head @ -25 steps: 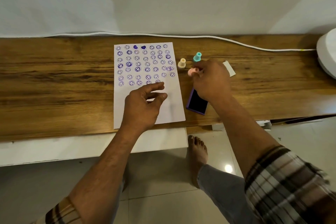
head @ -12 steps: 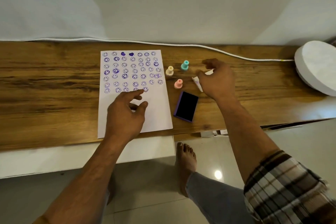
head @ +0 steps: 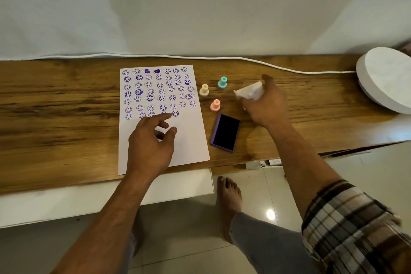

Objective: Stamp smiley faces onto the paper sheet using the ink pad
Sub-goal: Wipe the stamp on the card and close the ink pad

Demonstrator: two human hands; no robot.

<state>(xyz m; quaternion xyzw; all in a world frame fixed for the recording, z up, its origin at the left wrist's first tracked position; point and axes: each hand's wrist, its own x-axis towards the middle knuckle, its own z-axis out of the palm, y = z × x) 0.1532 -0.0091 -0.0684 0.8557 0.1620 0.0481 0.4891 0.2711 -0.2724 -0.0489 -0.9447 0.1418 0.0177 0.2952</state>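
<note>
Purple smileys are filling the far two-thirds of the paper sheet (head: 189,140); the near third is lying blank, so stamping looks mostly done. The left hand (head: 149,144) is resting loosely open on it. The right hand (head: 264,104) is gripping a white lid-like piece (head: 249,91), right of three standing stamps (head: 215,105) and the uncovered ink pad (head: 225,132), near the table's near edge

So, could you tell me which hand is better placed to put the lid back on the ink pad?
The right hand: it already holds the white lid just beyond the open ink pad, while the left hand rests on the paper sheet.
</note>
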